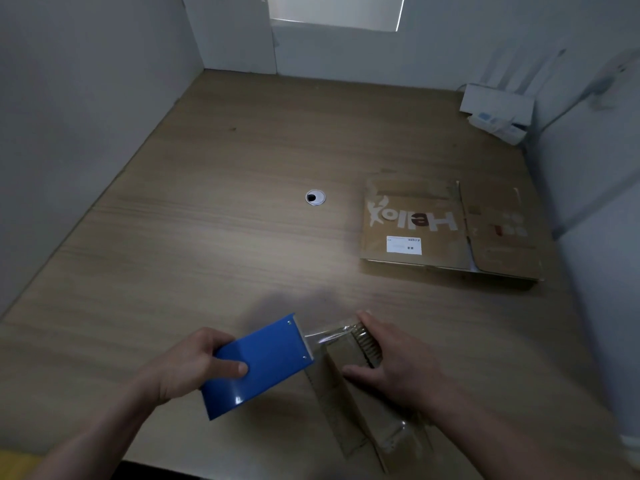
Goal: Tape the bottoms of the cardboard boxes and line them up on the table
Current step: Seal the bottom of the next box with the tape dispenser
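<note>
My left hand (194,365) grips a blue tape dispenser (259,365) near the table's front edge. A strip of clear tape (322,336) runs from its mouth to a small brown cardboard box (360,403) just to the right. My right hand (391,362) holds that box at its far end, fingers curled over the top edge and thumb on the near side. Flattened cardboard boxes (446,226), one printed "Hello" with a white label, lie in a pile at the right of the table.
The wooden table (207,237) has a round cable grommet (315,197) in the middle. A white router with cables (498,109) sits in the far right corner. White walls close in on the left, back and right.
</note>
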A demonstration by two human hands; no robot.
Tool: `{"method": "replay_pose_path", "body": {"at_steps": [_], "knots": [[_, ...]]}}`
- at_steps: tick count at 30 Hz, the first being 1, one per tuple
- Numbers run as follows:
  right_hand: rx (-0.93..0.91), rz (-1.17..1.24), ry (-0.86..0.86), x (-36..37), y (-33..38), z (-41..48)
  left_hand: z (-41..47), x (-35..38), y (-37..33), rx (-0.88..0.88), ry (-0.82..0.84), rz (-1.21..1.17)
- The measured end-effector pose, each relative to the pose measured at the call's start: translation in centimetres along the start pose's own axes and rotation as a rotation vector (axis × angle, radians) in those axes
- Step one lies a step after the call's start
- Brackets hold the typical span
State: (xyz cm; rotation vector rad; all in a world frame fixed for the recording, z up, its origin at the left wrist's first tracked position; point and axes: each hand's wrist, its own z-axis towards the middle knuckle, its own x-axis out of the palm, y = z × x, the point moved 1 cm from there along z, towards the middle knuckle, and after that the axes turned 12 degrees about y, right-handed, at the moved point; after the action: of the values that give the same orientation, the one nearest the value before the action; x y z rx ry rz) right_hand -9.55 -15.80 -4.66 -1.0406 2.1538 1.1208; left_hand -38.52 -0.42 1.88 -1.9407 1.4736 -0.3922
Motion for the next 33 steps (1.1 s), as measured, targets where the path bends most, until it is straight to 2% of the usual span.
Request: {"method": "replay_pose_path", "body": {"at_steps": [3,13,18,21,25,30,33], "knots": [[-0.01,-0.017,-0.019,0.1,0.2,-0.1,-0.7,-0.4,0.3,-0.056,-0.026,0.019],[-0.004,-0.034,-0.01,0.1,0.2,-0.1,3.1,1.9,-3.3,-0.265,-0.173,0.353],[0.022,-0.025,-0.023,0.4,0.3,-0.1,4.4,3.5,-4.4,-0.346,-0.282,0.703],[0.045,0.011,-0.06,0.8,0.7,-0.2,4.8,3.8,-3.9,-0.342,-0.283,0.686],[0.113,0.051,-0.123,1.2,1.8,-0.3,4.1,2.9,-2.9,-0.316,-0.383,0.656],[0.234,-0.029,-0.142,0.1,3.0,-0.1,3.0,1.4,-1.7,-0.304,-0.432,0.589],[0.225,-0.086,-0.158,-0.7,3.4,0.0,2.2,0.6,-1.1,-0.301,-0.456,0.58]]}}
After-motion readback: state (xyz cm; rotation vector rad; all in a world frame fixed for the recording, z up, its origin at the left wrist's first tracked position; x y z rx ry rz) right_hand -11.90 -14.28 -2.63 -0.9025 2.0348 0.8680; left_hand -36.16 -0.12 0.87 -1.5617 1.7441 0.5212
